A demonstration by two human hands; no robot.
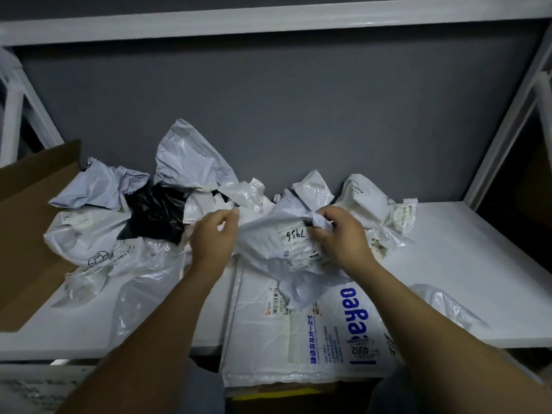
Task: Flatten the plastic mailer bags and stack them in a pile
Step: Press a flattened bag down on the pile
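Observation:
A crumpled grey mailer bag [277, 249] with a label reading 7936 hangs between my hands above the shelf. My left hand [213, 234] pinches its left top edge. My right hand [339, 233] grips its right top corner. Under it lies a flattened white mailer bag [313, 339] with blue print, overhanging the shelf's front edge. Several crumpled white and grey mailer bags [191, 162] are heaped along the back, with a black bag [156, 213] among them.
A brown cardboard box [27, 234] stands open at the left on the white shelf [466, 264]. A clear plastic bag [448, 306] lies at the right. White shelf posts rise on both sides, a grey wall behind.

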